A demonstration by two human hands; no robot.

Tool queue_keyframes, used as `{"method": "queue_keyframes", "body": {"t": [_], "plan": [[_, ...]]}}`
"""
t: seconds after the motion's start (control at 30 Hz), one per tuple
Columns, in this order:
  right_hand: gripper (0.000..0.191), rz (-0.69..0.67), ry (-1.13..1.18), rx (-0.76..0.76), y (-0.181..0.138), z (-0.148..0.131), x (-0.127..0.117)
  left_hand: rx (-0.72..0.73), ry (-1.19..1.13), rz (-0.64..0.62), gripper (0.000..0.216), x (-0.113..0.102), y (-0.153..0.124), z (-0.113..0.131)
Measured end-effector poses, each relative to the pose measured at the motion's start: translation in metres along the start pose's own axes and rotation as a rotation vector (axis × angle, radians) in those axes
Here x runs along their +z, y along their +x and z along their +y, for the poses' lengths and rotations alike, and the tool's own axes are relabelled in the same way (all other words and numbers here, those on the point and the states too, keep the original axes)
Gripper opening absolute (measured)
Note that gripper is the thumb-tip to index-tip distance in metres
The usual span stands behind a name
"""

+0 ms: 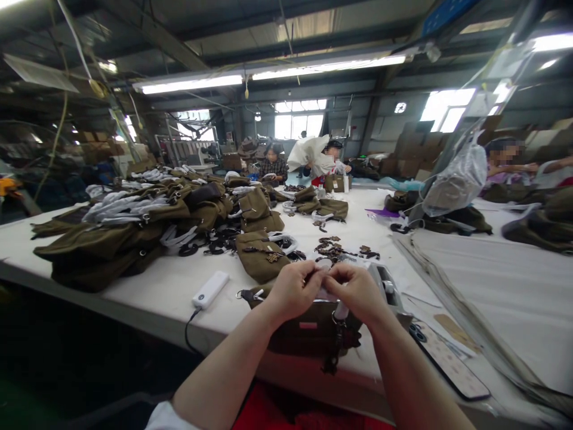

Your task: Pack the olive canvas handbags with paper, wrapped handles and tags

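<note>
My left hand [295, 291] and my right hand [358, 292] meet above an olive-green bag [290, 334] at the table's front edge. Between their fingertips is a small pale, translucent piece [324, 263]; its exact kind is unclear. Both hands are closed in a pinch. The bag has a zipped top edge and a small metal plate, and a dark chain charm [333, 349] hangs down its front. Just beyond my hands lie several dark charms [329, 245]. Another olive bag [257, 260] with a charm on it lies to the left of them.
A large heap of olive bags [107, 245] with white-wrapped handles covers the left side. A white power bank [212, 289] with a cable lies near the front edge. At right are a phone [452, 361] and a clear plastic bag [459, 173]. Other people sit across the table.
</note>
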State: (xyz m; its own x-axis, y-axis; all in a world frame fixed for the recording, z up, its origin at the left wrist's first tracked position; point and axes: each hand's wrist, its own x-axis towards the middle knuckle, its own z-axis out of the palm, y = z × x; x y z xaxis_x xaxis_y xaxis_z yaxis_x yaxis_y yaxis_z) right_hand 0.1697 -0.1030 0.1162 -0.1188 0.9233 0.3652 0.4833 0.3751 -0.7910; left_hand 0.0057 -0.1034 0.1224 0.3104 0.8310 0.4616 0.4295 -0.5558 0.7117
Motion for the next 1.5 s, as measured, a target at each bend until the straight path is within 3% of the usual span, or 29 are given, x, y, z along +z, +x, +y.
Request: {"method": "queue_keyframes", "body": {"t": [0.17,0.27,0.37,0.57,0.67,0.77,0.87,0.97,1.07,1.13,1.2,1.3,1.43,1.5], "plan": [[0.028,0.007,-0.069,-0.094,-0.005,-0.005,-0.009,-0.024,-0.02,-0.016,0.04,-0.002,-0.003,0.0],[0.021,0.08,-0.058,-0.159,-0.007,-0.009,-0.019,-0.023,-0.069,-0.112,0.042,-0.002,-0.007,0.002],[0.021,0.049,-0.101,-0.262,-0.01,-0.011,-0.021,-0.011,-0.113,-0.172,0.041,0.0,-0.01,0.006],[0.021,0.211,-0.485,-0.616,-0.025,-0.013,-0.004,-0.078,-0.191,-0.183,0.036,0.005,-0.008,0.003],[0.022,0.224,-0.587,-0.707,-0.031,-0.015,0.0,-0.092,-0.187,-0.172,0.028,0.007,-0.01,0.001],[0.023,0.205,-0.428,-0.603,-0.031,-0.014,-0.002,-0.1,-0.099,-0.124,0.031,0.007,-0.014,0.004],[0.033,0.209,-0.085,-0.312,-0.025,-0.007,-0.006,-0.108,-0.056,-0.095,0.038,0.007,-0.016,0.008],[0.036,0.032,0.142,-0.091,-0.018,0.003,-0.005,-0.065,-0.052,-0.104,0.042,0.007,-0.017,0.009],[0.038,-0.051,0.174,-0.022,-0.013,0.009,-0.002,0.011,0.013,-0.125,0.046,0.008,-0.018,0.004],[0.037,0.055,0.083,-0.051,-0.01,0.006,-0.004,0.104,0.113,-0.143,0.045,0.009,-0.021,-0.002],[0.035,0.246,-0.038,-0.12,-0.006,-0.001,-0.008,0.17,0.22,-0.139,0.043,0.009,-0.024,-0.007],[0.03,0.457,-0.186,-0.286,-0.002,-0.02,-0.015,0.185,0.262,-0.115,0.041,0.002,-0.027,-0.009],[0.025,0.366,-0.225,-0.532,0.0,-0.045,-0.017,0.264,0.135,0.01,0.039,-0.014,-0.017,0.003],[0.022,0.325,-0.217,-0.617,0.0,-0.053,-0.015,0.306,0.194,0.062,0.037,-0.011,-0.01,0.007]]}}
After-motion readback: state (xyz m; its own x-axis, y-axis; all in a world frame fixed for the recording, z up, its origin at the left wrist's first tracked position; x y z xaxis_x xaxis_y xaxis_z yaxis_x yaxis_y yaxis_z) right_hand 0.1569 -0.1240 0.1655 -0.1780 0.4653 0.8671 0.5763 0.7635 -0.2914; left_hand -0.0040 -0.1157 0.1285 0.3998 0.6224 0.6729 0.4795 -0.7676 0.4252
